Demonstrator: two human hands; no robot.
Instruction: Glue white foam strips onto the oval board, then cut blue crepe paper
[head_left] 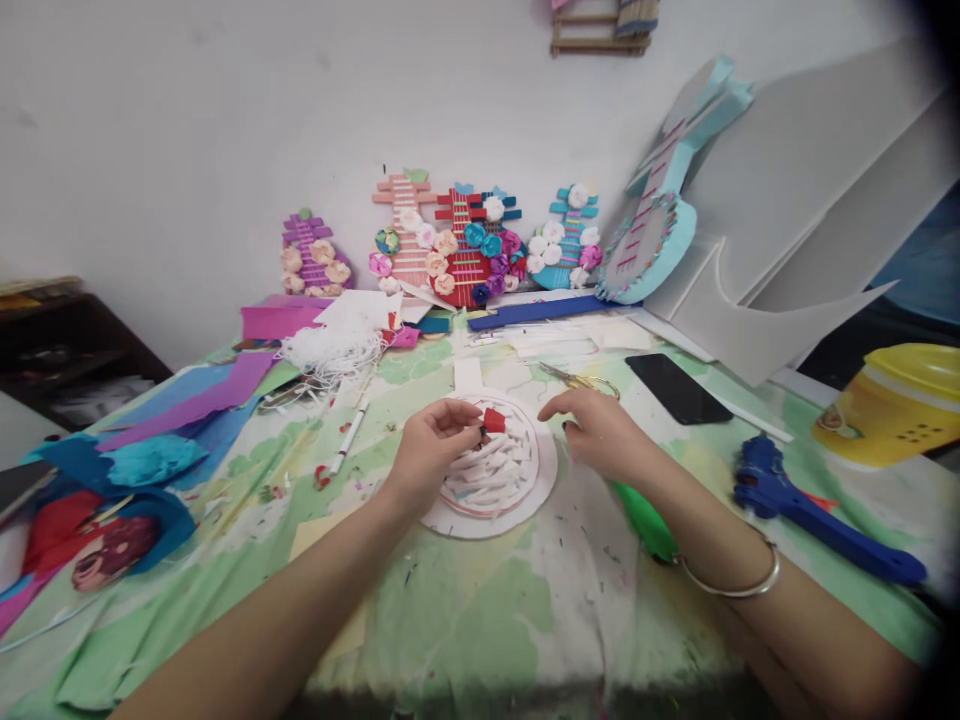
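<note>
My left hand [439, 445] pinches a small red piece [493, 420], perhaps paper or foam, between thumb and fingertips. Below it lies a white round cutout [546, 490] with a short neck at its far side, like a stringed instrument's body. Many small white strips [491, 470] are heaped inside the red line drawn round it. My right hand [604, 430] hovers by the cutout's right edge, index finger stretched out and thumb apart from it, with nothing visible between them. Partly under the right forearm is a green object [646, 520]. Gold-handled scissors [577, 378] rest just beyond the right hand.
A black phone [679, 388], a blue glue gun [825, 515] and a yellow tub [892, 405] stand or lie to the right. White string [337, 345] and coloured sheets [202, 405] cover the left. Decorated paper instruments [465, 250] lean on the wall.
</note>
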